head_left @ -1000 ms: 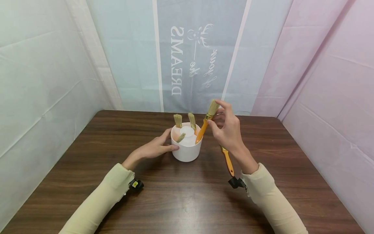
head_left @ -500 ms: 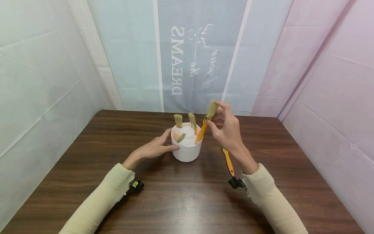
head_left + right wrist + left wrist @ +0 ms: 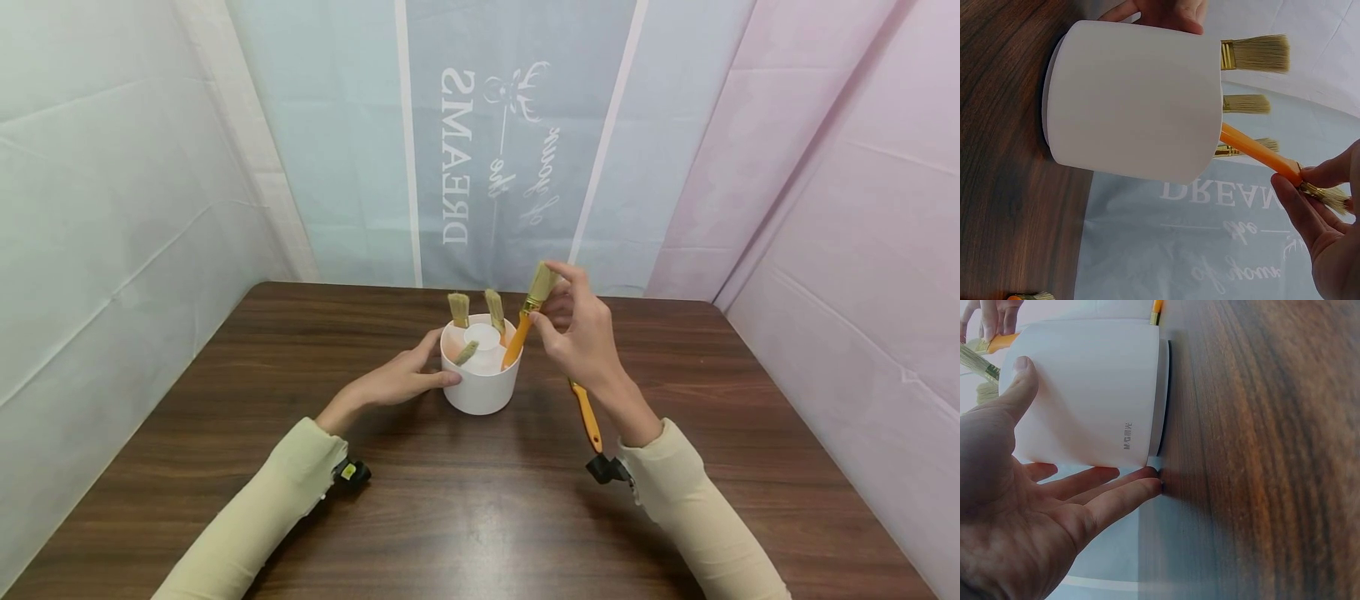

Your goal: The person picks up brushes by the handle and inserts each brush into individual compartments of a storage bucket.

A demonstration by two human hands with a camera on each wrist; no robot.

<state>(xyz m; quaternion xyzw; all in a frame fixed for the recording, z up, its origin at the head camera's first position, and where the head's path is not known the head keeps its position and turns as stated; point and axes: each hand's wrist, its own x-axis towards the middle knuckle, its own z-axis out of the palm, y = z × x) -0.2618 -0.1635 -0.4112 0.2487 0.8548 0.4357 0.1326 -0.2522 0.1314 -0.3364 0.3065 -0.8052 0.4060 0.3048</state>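
A white round pen pot [image 3: 480, 392] with a raised white centre stands upright on the table. My left hand [image 3: 401, 379] holds its left side, thumb near the rim and fingers along the wall, as the left wrist view [image 3: 1035, 506] also shows. Three paintbrushes stand in it, bristles up: one at the back left [image 3: 459, 308], one at the back [image 3: 495, 310] and one leaning at the front left [image 3: 467, 352]. Between thumb and fingers, my right hand [image 3: 585, 333] pinches another paintbrush [image 3: 517, 342] near its metal band. Its orange handle end is inside the pot's right rim.
Another orange-handled paintbrush [image 3: 587, 417] lies on the brown wooden table [image 3: 465, 517], below my right forearm and partly hidden. Printed cloth [image 3: 517, 167] hangs behind the table, with pale cloth walls on both sides.
My right hand and the pinched paintbrush have sunk slightly, the handle going a little lower into the pot. My left hand stays on the pot.
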